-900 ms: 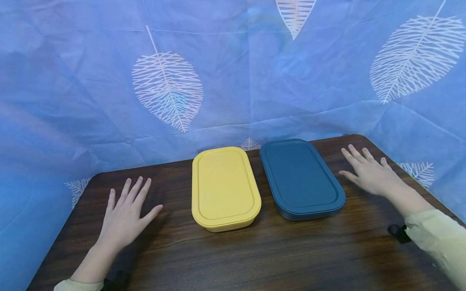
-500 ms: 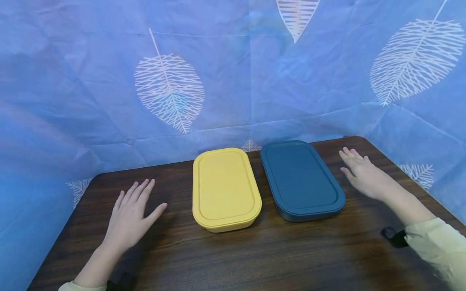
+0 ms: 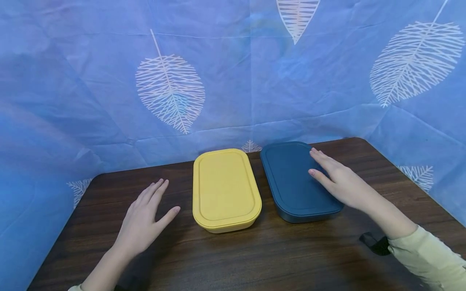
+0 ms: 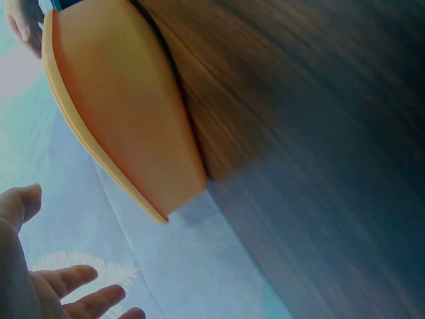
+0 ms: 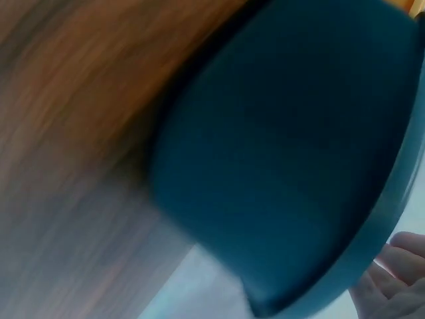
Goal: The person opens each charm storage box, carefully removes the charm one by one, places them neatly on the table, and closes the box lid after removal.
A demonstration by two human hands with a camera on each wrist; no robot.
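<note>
A yellow lidded box (image 3: 226, 188) stands near the middle of the table, its lid on. Right of it is a dark blue lidded box (image 3: 291, 178) of like shape, set at a slight slant. My left hand (image 3: 142, 224) is held to the left of the yellow box, apart from it, fingers extended and thumb pointing toward it. In the head view my right hand (image 3: 342, 182) overlaps the right side of the blue lid, fingers extended. Whether it touches the lid I cannot tell. Neither hand holds anything.
The dark wooden table (image 3: 233, 262) has rounded far corners. A blue cloth (image 3: 225, 81) with white leaf prints hangs behind it and along its sides. A black strap (image 3: 376, 243) shows by the right sleeve (image 3: 422, 254).
My right hand has moved left, from beside the blue box to over its right side. My left hand has shifted right, closer to the yellow box. Both boxes stay in place.
</note>
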